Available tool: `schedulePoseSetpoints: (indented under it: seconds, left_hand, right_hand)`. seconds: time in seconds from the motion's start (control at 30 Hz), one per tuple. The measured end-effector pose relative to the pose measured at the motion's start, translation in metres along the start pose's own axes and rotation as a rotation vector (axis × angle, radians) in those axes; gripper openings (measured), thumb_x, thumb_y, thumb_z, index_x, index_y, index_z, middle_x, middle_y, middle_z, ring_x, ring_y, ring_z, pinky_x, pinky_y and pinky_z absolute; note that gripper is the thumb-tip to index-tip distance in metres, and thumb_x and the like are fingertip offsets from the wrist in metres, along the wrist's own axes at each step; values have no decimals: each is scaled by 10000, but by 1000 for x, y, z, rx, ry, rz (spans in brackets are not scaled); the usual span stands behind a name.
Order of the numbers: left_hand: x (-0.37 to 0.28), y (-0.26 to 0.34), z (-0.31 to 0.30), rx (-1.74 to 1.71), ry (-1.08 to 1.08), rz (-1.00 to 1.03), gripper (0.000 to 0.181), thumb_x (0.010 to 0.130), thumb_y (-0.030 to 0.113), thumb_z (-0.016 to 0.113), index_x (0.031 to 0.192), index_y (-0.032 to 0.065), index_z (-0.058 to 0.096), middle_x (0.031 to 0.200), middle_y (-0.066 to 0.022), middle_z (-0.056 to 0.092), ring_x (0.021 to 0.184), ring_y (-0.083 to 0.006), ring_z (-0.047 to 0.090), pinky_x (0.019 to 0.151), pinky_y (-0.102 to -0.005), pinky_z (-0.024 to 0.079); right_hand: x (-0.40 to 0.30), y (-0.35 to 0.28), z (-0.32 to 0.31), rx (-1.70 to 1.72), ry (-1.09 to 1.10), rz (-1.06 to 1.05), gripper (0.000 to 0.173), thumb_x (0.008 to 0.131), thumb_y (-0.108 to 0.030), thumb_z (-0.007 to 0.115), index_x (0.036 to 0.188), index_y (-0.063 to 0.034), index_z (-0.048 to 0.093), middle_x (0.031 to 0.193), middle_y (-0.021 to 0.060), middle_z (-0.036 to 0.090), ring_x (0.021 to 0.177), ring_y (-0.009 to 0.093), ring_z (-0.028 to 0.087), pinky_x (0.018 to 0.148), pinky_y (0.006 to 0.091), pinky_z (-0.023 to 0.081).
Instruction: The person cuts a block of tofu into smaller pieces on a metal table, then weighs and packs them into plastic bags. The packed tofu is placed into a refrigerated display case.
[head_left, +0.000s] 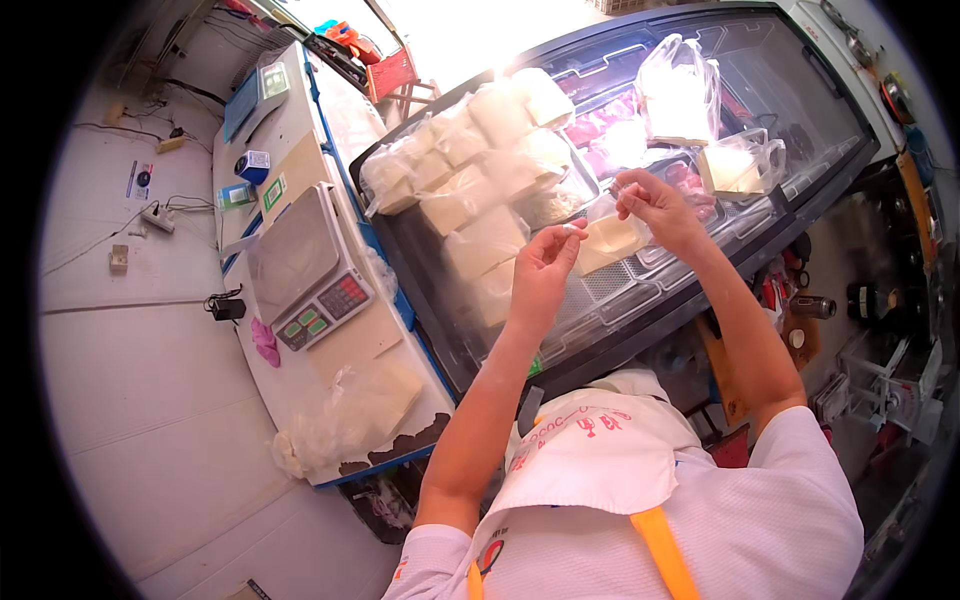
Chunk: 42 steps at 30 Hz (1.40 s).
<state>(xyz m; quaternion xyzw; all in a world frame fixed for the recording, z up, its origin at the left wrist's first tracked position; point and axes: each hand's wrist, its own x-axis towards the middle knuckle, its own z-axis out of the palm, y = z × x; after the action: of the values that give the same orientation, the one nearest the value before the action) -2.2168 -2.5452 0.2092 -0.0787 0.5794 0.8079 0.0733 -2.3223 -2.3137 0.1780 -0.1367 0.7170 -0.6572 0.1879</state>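
Both hands are raised over a glass-topped chest freezer. My left hand (550, 262) pinches the edge of a clear plastic bag, thumb against forefinger. To its right, my right hand (654, 206) pinches the bag's other side. Between and below them the clear plastic bag (611, 229) hangs around a pale yellowish block, whose kind I cannot tell. Beside my left hand, several bagged pale blocks (491, 180) lie stacked on the glass. Another bagged block (739, 166) and a white-filled plastic bag (681, 97) sit beyond my right hand.
A digital weighing scale (296, 259) stands on the white counter (277, 390) at the left, with loose clear plastic bags (360, 412) near its front corner. The freezer's dark rim (637, 334) runs close before my apron. A red folding chair (391, 75) stands behind the counter.
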Motion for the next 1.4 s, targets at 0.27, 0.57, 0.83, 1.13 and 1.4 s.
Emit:
schedulePoseSetpoints:
  seconds: [0.27,0.57,0.83,1.13,1.4]
  left_hand:
    - [37,-40,46,406,2,169,150,1090,75,595,1201,53,694,1080,-86,759,1021,-136,682,927,-315,525]
    - [76,-84,48,112,42,-58,463,1117,181,618,1509,-30,494,871,-47,710,764,-57,565,689,-218,454]
    - [88,-97,58,117,149,-53,323,1120,217,622,1299,-21,746,823,10,675,734,-35,549,635,-217,430]
    - [91,-121,51,387,409,177,172,1028,156,750,1129,45,833,892,9,742,804,-86,639,740,-254,511]
    - [92,-111,52,99,354,-73,268,1051,172,716,1175,-57,783,1054,-48,780,946,-109,688,889,-265,533]
  right_hand:
    - [-5,57,-20,202,44,18,266,1115,-111,606,1375,-58,625,979,7,678,905,86,644,832,244,517]
    - [0,70,0,367,138,150,174,1035,-121,724,1132,21,747,974,36,741,873,96,667,825,250,527]
    - [0,74,-1,411,179,152,235,1028,-198,710,999,21,791,860,31,716,800,94,651,739,264,514]
    - [25,92,2,49,164,194,289,987,-261,739,950,22,779,813,33,756,679,90,649,629,284,521]
    - [8,98,-12,64,-14,38,143,943,-191,810,990,-57,802,929,11,741,795,65,616,698,272,501]
